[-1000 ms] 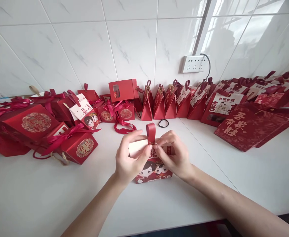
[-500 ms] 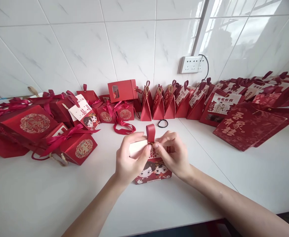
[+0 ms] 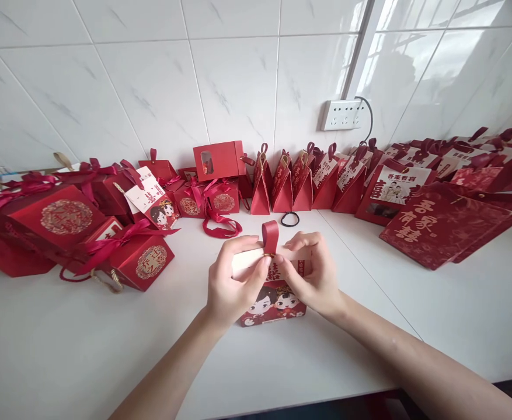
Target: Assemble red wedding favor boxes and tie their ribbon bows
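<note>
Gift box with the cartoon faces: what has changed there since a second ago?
The right hand has spread its fingers slightly, away from the red ribbon loop, baring more cream top edge. The left hand still grips the gift box, which stays on the white table.

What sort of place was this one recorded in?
Probably an indoor workspace, at home or in a small workshop; I can't tell which. It has a marble-patterned tiled wall, a wall-mounted power socket, and a white tabletop lined with red gift boxes.

Kitchen-like room: marbled wall tiles, white counter
</note>
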The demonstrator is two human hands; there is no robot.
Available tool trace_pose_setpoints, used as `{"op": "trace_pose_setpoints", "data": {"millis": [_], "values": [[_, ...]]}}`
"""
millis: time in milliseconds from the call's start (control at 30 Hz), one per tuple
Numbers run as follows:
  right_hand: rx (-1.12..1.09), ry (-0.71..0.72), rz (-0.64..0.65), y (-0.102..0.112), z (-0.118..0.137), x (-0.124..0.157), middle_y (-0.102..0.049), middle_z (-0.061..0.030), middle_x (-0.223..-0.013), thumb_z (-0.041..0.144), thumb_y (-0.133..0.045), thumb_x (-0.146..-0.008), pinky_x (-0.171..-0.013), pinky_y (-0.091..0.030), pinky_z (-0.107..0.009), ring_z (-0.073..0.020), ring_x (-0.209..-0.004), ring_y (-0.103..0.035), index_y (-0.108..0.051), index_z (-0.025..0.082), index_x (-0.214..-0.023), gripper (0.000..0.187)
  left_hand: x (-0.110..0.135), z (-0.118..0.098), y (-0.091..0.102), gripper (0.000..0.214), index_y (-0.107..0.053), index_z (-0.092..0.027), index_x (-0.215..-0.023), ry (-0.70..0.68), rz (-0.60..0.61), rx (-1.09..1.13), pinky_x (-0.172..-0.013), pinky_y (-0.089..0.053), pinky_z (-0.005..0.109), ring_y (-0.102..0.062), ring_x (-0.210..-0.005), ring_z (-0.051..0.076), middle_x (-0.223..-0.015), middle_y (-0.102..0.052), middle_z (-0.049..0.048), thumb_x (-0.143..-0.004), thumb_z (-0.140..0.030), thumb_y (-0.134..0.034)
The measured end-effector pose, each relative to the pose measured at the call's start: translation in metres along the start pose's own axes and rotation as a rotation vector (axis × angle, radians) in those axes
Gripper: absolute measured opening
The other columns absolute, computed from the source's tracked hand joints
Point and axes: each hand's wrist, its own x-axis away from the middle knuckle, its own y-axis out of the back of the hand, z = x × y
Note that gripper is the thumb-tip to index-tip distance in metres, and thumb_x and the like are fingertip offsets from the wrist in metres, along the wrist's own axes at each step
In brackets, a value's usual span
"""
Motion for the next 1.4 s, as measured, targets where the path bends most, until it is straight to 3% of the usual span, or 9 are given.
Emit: {"op": "trace_pose_setpoints", "data": {"millis": [233, 400, 533, 667, 1200, 1400], "values": [[-0.032, -0.063, -0.029, -0.0030, 0.0021, -0.0020, -0.054, 0.0036, -0.074, 0.016, -0.060, -0.084, -0.052, -0.043, -0.021, -0.0092, -0.060, -0.052, -0.041, 0.024, -0.084, 0.021, -0.0009, -0.0006, 0.0004, 0.033, -0.056, -0.020, -0.106, -0.033, 0.006, -0.001, -0.077, -0.057, 0.021, -0.068, -0.086, 0.013, -0.094, -0.069, 0.0021, -0.076, -0.012, -0.067], [-0.033, -0.156, -0.008, -0.0028, 0.0018, -0.0015, -0.050, 0.0050, -0.067, 0.025, -0.058, -0.087, -0.039, -0.033, -0.020, -0.0074, -0.047, -0.040, -0.038, 0.024, -0.082, 0.021, -0.0019, -0.0019, 0.0004, 0.028, -0.056, -0.019, -0.103, -0.035, -0.003, -0.045, -0.072, -0.058, 0.021, -0.068, -0.081, 0.013, -0.089, -0.068, 0.0021, -0.077, -0.015, -0.067], [-0.046, -0.076, 0.057, -0.0005, 0.0015, -0.0018, -0.046, 0.0049, -0.066, 0.023, -0.054, -0.087, -0.040, -0.030, -0.022, -0.0086, -0.047, -0.038, -0.036, 0.025, -0.086, 0.018, -0.0026, -0.0024, 0.0009, 0.026, -0.056, -0.019, -0.102, -0.043, -0.001, -0.056, -0.072, -0.058, 0.023, -0.068, -0.081, 0.014, -0.089, -0.068, 0.0026, -0.078, -0.015, -0.066], [0.026, 0.001, 0.022, 0.0008, 0.0024, -0.0037, -0.044, 0.0037, -0.068, 0.018, -0.058, -0.082, -0.044, -0.033, -0.024, -0.0109, -0.055, -0.043, -0.037, 0.025, -0.085, 0.022, -0.0030, -0.0027, 0.0010, 0.025, -0.057, -0.019, -0.101, -0.067, -0.002, -0.056, -0.071, -0.058, 0.022, -0.068, -0.080, 0.013, -0.088, -0.068, 0.0021, -0.078, -0.014, -0.065], [-0.004, -0.088, 0.016, -0.0020, 0.0009, -0.0018, -0.044, 0.0047, -0.068, 0.020, -0.058, -0.085, -0.038, -0.029, -0.020, -0.0085, -0.050, -0.039, -0.036, 0.025, -0.084, 0.023, -0.0030, -0.0032, 0.0014, 0.019, -0.057, -0.018, -0.098, -0.052, 0.009, -0.095, -0.064, -0.057, 0.021, -0.067, -0.074, 0.013, -0.083, -0.067, 0.0016, -0.080, -0.017, -0.064], [0.018, -0.024, -0.004, -0.0017, 0.0011, -0.0044, -0.045, 0.0029, -0.070, 0.022, -0.058, -0.085, -0.041, -0.032, -0.021, -0.0100, -0.054, -0.041, -0.036, 0.025, -0.083, 0.022, -0.0033, -0.0034, 0.0012, 0.016, -0.056, -0.019, -0.094, -0.074, 0.007, -0.075, -0.060, -0.055, 0.019, -0.065, -0.068, 0.011, -0.079, -0.065, 0.0000, -0.080, -0.017, -0.063]]}}
